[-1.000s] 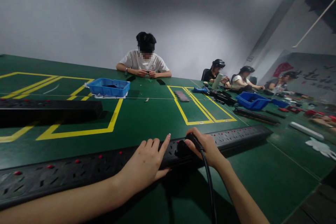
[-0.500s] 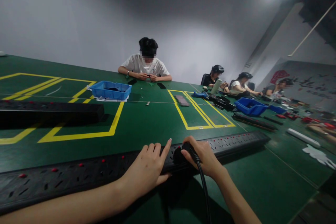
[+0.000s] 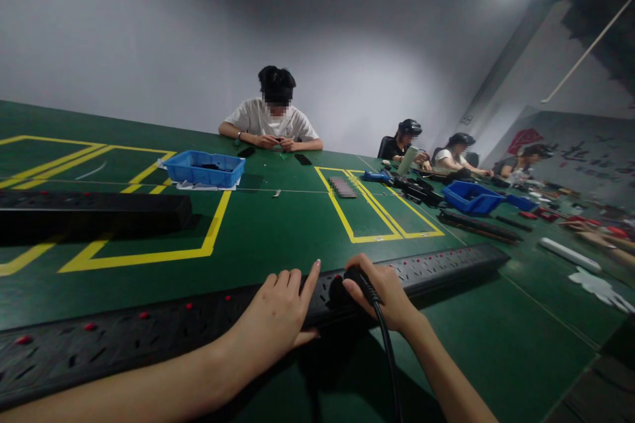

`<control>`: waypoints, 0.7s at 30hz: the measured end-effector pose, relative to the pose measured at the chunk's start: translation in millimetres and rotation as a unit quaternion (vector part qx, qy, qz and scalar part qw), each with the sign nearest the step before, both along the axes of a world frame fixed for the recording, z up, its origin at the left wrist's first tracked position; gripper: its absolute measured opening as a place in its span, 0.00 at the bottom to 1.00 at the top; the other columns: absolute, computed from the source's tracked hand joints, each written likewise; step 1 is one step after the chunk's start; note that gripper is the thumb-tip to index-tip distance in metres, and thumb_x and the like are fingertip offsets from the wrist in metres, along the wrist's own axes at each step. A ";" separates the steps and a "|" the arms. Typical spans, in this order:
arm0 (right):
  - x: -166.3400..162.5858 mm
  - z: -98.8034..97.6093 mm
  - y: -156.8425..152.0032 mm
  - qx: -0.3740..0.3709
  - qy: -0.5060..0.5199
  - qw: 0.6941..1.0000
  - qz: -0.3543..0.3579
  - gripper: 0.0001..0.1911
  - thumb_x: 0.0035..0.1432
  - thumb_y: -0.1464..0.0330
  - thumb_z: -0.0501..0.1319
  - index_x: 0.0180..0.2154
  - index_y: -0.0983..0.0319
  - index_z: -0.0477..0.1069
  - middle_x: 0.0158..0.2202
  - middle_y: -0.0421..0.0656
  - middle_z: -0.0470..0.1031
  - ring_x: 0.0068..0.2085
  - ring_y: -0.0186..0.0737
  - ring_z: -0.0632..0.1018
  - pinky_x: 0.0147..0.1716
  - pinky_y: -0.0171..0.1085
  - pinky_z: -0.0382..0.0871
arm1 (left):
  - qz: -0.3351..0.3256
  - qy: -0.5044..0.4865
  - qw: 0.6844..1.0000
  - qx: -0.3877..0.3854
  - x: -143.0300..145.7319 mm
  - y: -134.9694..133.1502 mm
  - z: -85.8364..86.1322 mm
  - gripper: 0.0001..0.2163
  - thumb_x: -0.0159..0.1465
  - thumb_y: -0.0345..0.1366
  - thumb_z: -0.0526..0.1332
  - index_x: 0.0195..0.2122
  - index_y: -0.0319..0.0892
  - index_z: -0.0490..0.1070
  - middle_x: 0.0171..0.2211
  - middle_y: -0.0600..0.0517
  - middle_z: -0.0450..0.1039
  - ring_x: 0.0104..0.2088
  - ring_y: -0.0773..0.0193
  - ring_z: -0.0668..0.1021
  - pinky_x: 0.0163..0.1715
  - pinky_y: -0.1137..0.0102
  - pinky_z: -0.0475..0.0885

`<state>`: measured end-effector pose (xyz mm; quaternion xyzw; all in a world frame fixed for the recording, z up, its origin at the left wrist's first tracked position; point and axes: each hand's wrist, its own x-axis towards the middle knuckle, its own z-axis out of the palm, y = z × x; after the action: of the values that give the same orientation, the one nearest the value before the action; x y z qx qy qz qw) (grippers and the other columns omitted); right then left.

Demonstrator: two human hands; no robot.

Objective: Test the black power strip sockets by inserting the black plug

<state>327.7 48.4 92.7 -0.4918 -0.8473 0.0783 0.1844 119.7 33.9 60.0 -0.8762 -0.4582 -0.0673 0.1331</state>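
table (image 3: pixel 278 225): green, yellow lines | strip (image 3: pixel 149 330): long, black, lies along near edge, second strip (image 3: pixel 94 211) far left | tray (image 3: pixel 203 168): blue, mid-table | left hand (image 3: pixel 278 317): flat, fingers spread, pressing strip | right hand (image 3: pixel 384 294): closed on plug (image 3: pixel 347 284) seated in strip, cord (image 3: pixel 389 363) trailing toward camera
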 end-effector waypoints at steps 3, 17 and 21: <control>-2.5 -1.0 -0.4 0.004 -0.002 1.000 -0.006 0.12 0.61 0.60 0.48 0.40 0.60 0.59 0.28 0.39 0.68 0.28 0.35 0.71 0.28 0.31 0.58 | -0.001 0.004 1.000 -0.008 -2.0 3.0 0.3 0.40 0.55 0.51 0.55 0.61 0.34 0.39 0.35 0.44 0.65 0.35 0.55 0.68 0.35 0.62 0.63; -42.1 -12.5 -6.6 0.040 -0.004 0.999 -0.032 0.12 0.60 0.60 0.48 0.41 0.60 0.59 0.31 0.42 0.71 0.31 0.37 0.72 0.31 0.33 0.60 | 0.008 0.010 0.999 -0.051 -43.2 1.2 -1.9 0.37 0.56 0.49 0.53 0.61 0.37 0.38 0.36 0.42 0.66 0.38 0.51 0.68 0.37 0.58 0.64; -41.5 -14.0 -6.0 0.041 0.015 0.999 -0.024 0.13 0.60 0.60 0.48 0.42 0.60 0.59 0.31 0.41 0.71 0.31 0.37 0.73 0.31 0.33 0.60 | 0.018 -0.007 0.997 -0.070 -41.5 -1.1 2.4 0.36 0.56 0.49 0.53 0.61 0.39 0.38 0.38 0.43 0.66 0.38 0.52 0.68 0.38 0.58 0.63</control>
<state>286.1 42.3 78.7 -0.5031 -0.8347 0.0465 0.2192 78.2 32.9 62.4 -0.8746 -0.4783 -0.0391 0.0689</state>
